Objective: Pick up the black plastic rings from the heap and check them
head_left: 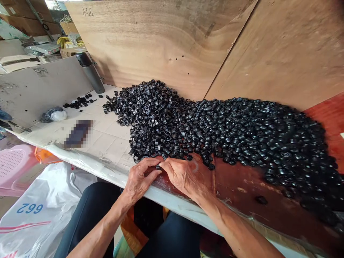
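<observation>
My left hand (142,178) and my right hand (177,174) meet at the table's front edge. Between the fingertips of both is a small black plastic part (158,166), mostly covered by the fingers. My left thumb and forefinger pinch it from the left. The right fingers close over it from the other side. Just beyond the hands lies a heap of black plastic rings (150,107). To the right it runs into a wide pile of shiny black round caps (242,129). A few loose caps (211,166) lie close to my right hand.
A dark flask (91,73) stands at the back left, near scattered small black pieces (79,102) and a plastic-wrapped bundle (55,114). A blurred dark flat object (77,133) lies on the left. Wooden boards (166,43) wall the back. A pink stool (16,166) and white sack (45,208) are below left.
</observation>
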A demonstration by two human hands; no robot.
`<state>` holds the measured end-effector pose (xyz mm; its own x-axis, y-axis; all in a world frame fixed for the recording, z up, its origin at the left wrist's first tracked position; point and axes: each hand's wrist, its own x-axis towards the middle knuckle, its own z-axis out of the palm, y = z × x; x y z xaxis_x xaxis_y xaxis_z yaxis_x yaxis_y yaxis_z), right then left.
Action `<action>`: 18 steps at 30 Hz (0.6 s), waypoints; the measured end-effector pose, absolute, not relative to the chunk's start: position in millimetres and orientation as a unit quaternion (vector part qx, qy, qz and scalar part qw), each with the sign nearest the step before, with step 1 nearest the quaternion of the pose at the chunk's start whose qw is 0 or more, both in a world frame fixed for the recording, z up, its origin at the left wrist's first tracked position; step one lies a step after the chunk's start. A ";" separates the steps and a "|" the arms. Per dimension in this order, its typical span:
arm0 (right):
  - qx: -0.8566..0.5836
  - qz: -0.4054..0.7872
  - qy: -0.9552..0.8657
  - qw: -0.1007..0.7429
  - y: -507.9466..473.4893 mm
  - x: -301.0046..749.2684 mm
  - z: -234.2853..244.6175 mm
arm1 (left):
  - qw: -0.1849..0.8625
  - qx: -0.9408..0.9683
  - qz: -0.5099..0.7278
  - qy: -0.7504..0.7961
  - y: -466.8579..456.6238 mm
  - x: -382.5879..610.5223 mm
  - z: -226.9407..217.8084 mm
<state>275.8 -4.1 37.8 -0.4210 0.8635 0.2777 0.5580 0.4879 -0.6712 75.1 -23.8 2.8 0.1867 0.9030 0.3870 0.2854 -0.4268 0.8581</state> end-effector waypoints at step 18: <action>-0.449 0.362 -0.729 0.368 -4.0 267.8 37.3 | 0.307 0.684 0.465 0.472 -24.3 76.9 3.7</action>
<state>267.8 -4.0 37.3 -0.3259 0.9215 0.2114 0.3882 0.3343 -0.8588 76.9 -24.3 3.7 0.1229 0.9303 0.3456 0.3596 -0.3663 0.8582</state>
